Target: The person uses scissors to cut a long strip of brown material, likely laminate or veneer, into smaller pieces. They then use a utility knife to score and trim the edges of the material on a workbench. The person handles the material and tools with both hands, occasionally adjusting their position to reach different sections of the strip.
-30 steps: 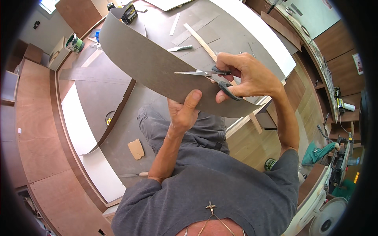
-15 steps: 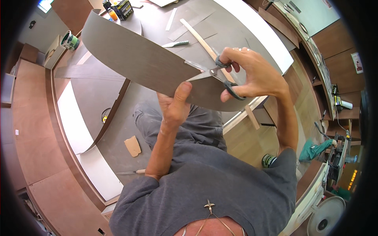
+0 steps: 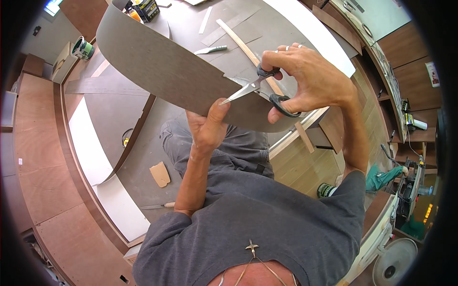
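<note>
A long, curved strip of thin grey-brown sheet (image 3: 167, 66) spans the space above my lap. My left hand (image 3: 208, 127) grips its lower edge, thumb on top and the fingers hidden beneath. In my right hand (image 3: 312, 78) are scissors (image 3: 248, 90) with dark handles, thumb in one loop and fingers at the other. One blade lies over the sheet, its tip close to my left thumb. The other blade is mostly hidden by the sheet, near a notch in its upper edge.
A knife (image 3: 212, 49) and a wooden strip (image 3: 238, 40) lie on the grey panel ahead. At left are a tape measure (image 3: 126, 138), a cardboard scrap (image 3: 160, 175) and a tool with a wooden handle (image 3: 168, 205). A tub (image 3: 83, 49) stands far left; a fan (image 3: 393, 262) is lower right.
The sheet and my left hand have shifted slightly left. My right wrist and forearm have moved a little to the right, and the scissors have turned slightly, with less of the far blade showing.
</note>
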